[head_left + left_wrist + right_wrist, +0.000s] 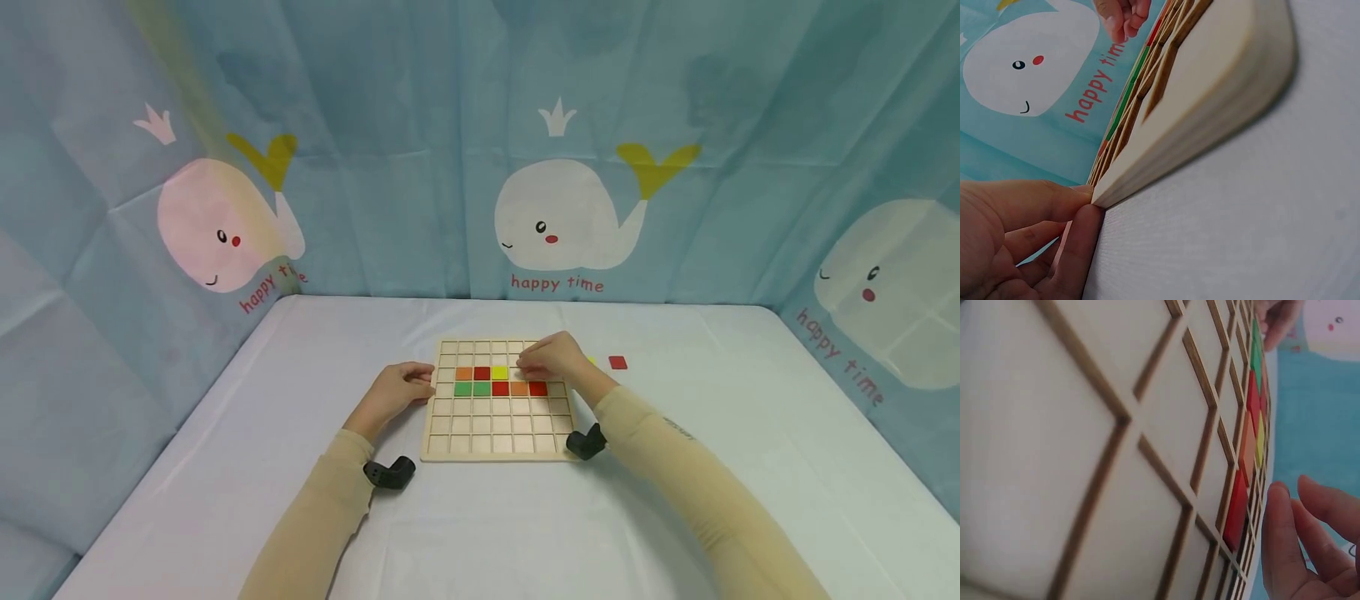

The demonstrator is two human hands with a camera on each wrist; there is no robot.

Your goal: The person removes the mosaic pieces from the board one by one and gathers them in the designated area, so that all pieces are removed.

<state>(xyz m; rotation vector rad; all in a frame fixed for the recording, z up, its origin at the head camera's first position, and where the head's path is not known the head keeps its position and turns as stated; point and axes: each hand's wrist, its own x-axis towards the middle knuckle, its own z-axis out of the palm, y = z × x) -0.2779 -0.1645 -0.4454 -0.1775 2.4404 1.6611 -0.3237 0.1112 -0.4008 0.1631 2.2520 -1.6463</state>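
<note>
A wooden grid board [491, 446] lies on the white table. Its upper tile row holds an orange tile [464, 373], a dark red tile [482, 373] and a yellow tile [500, 373]. Below them sit two green tiles [472, 389], a red tile [500, 389], an orange tile [519, 389] and another red tile [537, 389]. At the board's left edge, my left hand [393, 392] pinches the rim between thumb and finger. My right hand [555, 354] is over the upper right cells, thumb and fingertips apart in the right wrist view, no tile visible between them.
Right of the board, a loose red tile [618, 362] lies on the table [465, 533]. Beside it a loose yellow tile [592, 361] is mostly hidden behind my right hand. A blue curtain [420, 225] with printed whales stands around the table's back and sides.
</note>
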